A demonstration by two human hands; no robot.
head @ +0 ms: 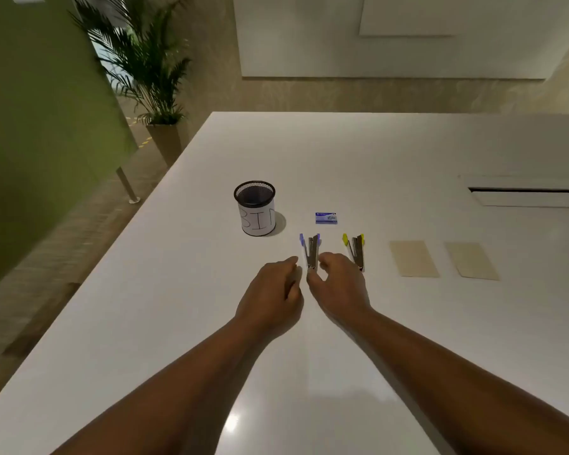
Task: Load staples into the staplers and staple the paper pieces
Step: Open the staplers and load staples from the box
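A white glossy table carries everything. At its centre lies a blue stapler, hinged open. At its ten o'clock stands a mesh cup labelled BIN; at one o'clock a blue staple box. At three o'clock lie a yellow stapler, also open, then two tan paper pieces, side by side, apart.

You see a white worktop, a blue-tipped stapler, a yellow-tipped stapler, two tan paper pieces, a blue staple box and a black mesh cup wrapped in white.

Glossy white table; metal mesh cup; matt paper pieces.
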